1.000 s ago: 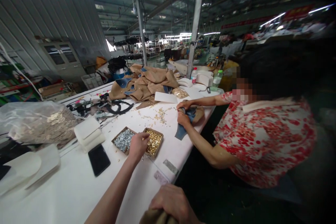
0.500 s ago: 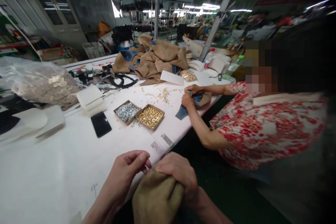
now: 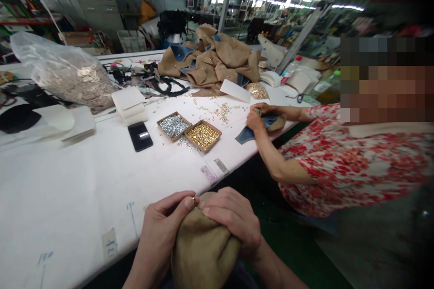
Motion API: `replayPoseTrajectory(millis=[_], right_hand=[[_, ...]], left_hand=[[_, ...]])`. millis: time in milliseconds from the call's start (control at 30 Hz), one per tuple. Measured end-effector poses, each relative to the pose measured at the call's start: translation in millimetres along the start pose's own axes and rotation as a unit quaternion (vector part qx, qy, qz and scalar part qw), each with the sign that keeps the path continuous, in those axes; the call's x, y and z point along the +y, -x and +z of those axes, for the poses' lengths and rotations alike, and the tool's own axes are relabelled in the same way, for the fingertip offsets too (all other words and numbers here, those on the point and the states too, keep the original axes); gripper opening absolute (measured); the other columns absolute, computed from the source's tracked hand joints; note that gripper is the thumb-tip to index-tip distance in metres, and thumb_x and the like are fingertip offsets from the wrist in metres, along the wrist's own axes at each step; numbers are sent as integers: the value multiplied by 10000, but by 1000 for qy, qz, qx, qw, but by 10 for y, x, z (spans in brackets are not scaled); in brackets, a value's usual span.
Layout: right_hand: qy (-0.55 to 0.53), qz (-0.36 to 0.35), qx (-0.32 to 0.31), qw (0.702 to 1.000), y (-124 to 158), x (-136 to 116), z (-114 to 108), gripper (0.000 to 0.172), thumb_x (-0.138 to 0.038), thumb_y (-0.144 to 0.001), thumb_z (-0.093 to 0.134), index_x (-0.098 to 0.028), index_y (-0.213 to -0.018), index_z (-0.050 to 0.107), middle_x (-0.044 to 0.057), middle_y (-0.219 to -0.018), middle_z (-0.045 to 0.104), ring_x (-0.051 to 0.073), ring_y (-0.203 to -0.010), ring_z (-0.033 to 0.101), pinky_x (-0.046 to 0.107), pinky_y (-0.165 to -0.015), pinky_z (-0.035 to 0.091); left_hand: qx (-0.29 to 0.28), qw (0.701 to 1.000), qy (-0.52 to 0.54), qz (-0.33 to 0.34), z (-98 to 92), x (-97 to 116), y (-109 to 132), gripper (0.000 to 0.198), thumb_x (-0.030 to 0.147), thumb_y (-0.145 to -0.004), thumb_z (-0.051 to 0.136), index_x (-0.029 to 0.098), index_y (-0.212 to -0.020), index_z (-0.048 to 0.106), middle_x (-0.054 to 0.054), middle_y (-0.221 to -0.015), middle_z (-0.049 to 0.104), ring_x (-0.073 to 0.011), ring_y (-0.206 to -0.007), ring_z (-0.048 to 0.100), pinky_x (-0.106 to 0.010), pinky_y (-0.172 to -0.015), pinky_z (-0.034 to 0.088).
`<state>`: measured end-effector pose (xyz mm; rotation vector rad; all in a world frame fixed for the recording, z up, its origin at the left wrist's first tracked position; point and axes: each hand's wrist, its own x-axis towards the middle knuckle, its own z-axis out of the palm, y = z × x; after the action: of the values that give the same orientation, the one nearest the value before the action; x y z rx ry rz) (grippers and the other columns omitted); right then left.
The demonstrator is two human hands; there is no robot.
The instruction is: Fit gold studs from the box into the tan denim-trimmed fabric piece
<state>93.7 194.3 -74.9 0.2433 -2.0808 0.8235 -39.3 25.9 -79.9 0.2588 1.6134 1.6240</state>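
Note:
A piece of tan cloth (image 3: pixel 205 244) is bunched up at the table's front edge, low in the view. My right hand (image 3: pixel 233 216) is closed over its top, fingers pressing the folded fabric. Thumb and fingertips of my left hand (image 3: pixel 162 226) pinch a small gold stud (image 3: pixel 194 199) right beside the cloth's upper edge. Whether the stud goes through the fabric cannot be made out. Farther off on the table stand a small box of gold studs (image 3: pixel 202 137) and, touching it, a box of silver studs (image 3: pixel 173 126).
A co-worker in a red floral shirt (image 3: pixel 312 162) handles a denim-and-tan piece (image 3: pixel 247 134) at the right. Behind lie a heap of tan cloth pieces (image 3: pixel 217 61), loose gold studs (image 3: pixel 222 110), a phone (image 3: pixel 140 136) and a clear plastic bag of beige bits (image 3: pixel 77 72).
My left hand has moved in against the cloth, and a gold stud now shows between its fingertips. My right hand keeps hold of the cloth. The camera view has turned slightly left and down.

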Motion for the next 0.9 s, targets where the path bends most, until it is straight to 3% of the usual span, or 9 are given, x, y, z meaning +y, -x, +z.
replayPoseTrajectory(millis=[233,367,500,733,900], right_hand=[[23,8,-4,1000,2,-58,6,279,-177,-1130,537,-158,-1360,695,133,-1156,825,240,-1082,790,425,-873,613],[30,12,-1,999,-9,-85,23,273,-169,-1114,551,-167,-1335,710,129,-1138,827,246,-1053,791,422,-851,620],[24,15,4,1000,-26,-103,42,249,-145,-1098,572,-149,-1298,721,128,-1133,825,236,-1039,785,410,-857,610],[21,33,2,999,-35,-119,58,220,-177,-1109,553,-158,-1255,717,120,-1124,818,236,-1036,784,414,-873,599],[25,35,6,999,-34,-129,61,210,-177,-1110,544,-160,-1227,718,111,-1112,820,231,-1030,786,410,-877,594]], left_hand=[[9,1000,-24,17,-5,-36,25,492,621,-839,963,207,-1097,899,-114,-1068,820,-267,-974,737,-339,-874,568],[-47,999,19,-7,-14,15,38,412,572,-880,943,193,-1031,882,-80,-980,777,-227,-945,674,-291,-822,510],[-93,994,59,-10,-26,33,50,355,515,-929,909,167,-933,839,-71,-1016,718,-206,-972,609,-268,-823,472],[-109,992,56,1,-69,-4,53,335,496,-970,874,164,-950,839,-80,-1043,681,-211,-978,590,-279,-831,462],[-125,989,66,30,-98,-45,71,275,474,-1053,784,220,-1116,867,-70,-1085,671,-222,-1049,620,-287,-893,478]])
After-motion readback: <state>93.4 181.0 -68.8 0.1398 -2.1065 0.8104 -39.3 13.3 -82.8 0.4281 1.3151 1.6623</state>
